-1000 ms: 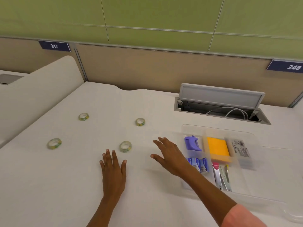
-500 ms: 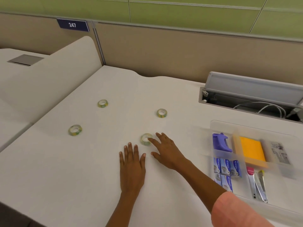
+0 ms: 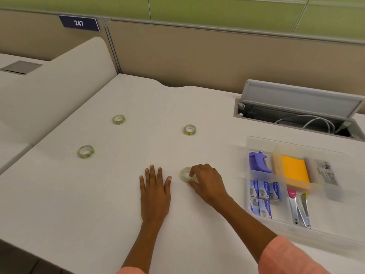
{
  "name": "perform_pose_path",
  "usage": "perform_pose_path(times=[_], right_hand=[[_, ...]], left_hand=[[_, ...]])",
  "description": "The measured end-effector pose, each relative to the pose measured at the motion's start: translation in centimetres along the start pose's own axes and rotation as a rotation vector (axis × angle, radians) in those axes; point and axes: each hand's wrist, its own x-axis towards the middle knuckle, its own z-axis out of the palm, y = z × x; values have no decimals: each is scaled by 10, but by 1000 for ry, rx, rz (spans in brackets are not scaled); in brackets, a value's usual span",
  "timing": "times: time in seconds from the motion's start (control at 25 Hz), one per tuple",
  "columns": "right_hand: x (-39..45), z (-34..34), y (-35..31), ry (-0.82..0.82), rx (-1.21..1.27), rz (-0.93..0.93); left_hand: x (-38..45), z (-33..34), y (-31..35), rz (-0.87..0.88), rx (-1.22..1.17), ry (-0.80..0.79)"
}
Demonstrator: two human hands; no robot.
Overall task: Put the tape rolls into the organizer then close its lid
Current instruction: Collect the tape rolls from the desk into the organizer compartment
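Note:
Several small clear tape rolls with green-yellow cores lie on the white desk. The nearest roll (image 3: 184,174) sits at mid desk, and my right hand (image 3: 207,182) pinches it between thumb and fingers while it still rests on the surface. Three others lie apart: one (image 3: 189,129) behind it, one (image 3: 119,119) far left, one (image 3: 85,151) at the left. My left hand (image 3: 155,189) lies flat on the desk, fingers spread, just left of the gripped roll. The clear plastic organizer (image 3: 248,143) stands open at the right, holding staple boxes, a purple tool, orange notes and staplers.
An open cable hatch (image 3: 296,111) with white cables sits behind the organizer. A beige partition runs along the desk's back, and a curved divider (image 3: 65,76) rises at the left. The desk's front edge falls away at the lower left.
My right hand has closed its thumb and fingers around the nearest tape roll, which it only touched with a fingertip before. My left hand stays flat beside it.

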Motion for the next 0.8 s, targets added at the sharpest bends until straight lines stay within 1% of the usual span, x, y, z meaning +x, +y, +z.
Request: perform_pose_path(times=[0.16, 0.28, 0.4, 0.6, 0.8], right_hand=[[-22, -9, 8, 54, 81, 73], [-36, -24, 14, 137, 197, 124], [-54, -46, 28, 194, 289, 157], [-93, -95, 73, 327, 403, 276], [-139, -136, 132, 481, 415, 373]], left_hand=[[-8, -3, 5, 0, -309, 15], [-17, 0, 28, -11, -431, 14], [-25, 2, 68, -3, -536, -12], [-31, 8, 135, 137, -589, -102], [-48, 20, 194, 364, -539, -238]])
